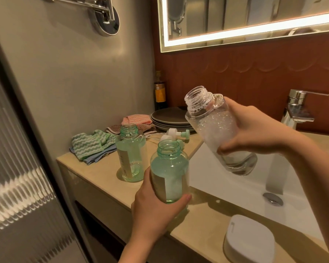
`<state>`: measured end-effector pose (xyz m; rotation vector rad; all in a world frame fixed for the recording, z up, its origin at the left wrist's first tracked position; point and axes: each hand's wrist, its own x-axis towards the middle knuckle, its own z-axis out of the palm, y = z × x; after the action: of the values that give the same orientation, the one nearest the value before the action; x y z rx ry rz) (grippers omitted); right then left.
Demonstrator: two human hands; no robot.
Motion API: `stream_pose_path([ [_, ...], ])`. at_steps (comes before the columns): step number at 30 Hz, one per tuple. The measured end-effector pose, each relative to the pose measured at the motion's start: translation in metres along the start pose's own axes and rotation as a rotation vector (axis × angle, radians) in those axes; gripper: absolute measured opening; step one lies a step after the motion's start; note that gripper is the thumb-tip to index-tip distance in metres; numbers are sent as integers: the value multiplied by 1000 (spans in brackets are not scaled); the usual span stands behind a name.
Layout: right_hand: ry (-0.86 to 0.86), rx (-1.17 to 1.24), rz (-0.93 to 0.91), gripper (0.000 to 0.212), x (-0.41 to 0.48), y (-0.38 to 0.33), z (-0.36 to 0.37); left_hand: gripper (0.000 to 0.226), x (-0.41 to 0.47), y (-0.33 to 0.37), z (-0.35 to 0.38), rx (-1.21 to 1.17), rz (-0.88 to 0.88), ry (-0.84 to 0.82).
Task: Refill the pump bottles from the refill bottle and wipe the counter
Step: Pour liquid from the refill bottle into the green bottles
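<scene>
My left hand point(156, 207) grips an uncapped green pump bottle point(169, 171) just above the beige counter point(95, 177); it holds pale liquid. My right hand point(254, 130) holds the clear refill bottle point(217, 130) over the sink, tilted with its open mouth up and to the left, foam and a little liquid inside. A second uncapped green bottle point(130, 152) stands on the counter behind. Two white and green pump heads point(177, 134) lie on the counter beyond the bottles.
Folded striped cloths point(89, 145) and pink and brown cloths point(137, 120) lie at the counter's back, beside stacked grey plates point(169, 118) and a dark bottle point(160, 92). The white sink point(226, 183), a chrome faucet point(296, 109) and a white lidded box point(249, 242) are at right.
</scene>
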<state>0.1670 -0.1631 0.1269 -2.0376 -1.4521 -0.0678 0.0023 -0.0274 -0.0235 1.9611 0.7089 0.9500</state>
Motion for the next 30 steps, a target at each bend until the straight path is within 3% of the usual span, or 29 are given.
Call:
stream_pose_path([
  [5,-4,-34,9,91,-2,-1,1,109,2,-5,-2,62,-54,140],
  [16,0,-109,-22,91,-1,-7,4,102,39,-12,-5,399,-155,243],
  [26,0,-201,24,98,0,-13,8,101,76,-11,13,497,-267,247],
  [30,12,-189,12,95,2,-12,10,109,83,-11,11,429,-266,265],
])
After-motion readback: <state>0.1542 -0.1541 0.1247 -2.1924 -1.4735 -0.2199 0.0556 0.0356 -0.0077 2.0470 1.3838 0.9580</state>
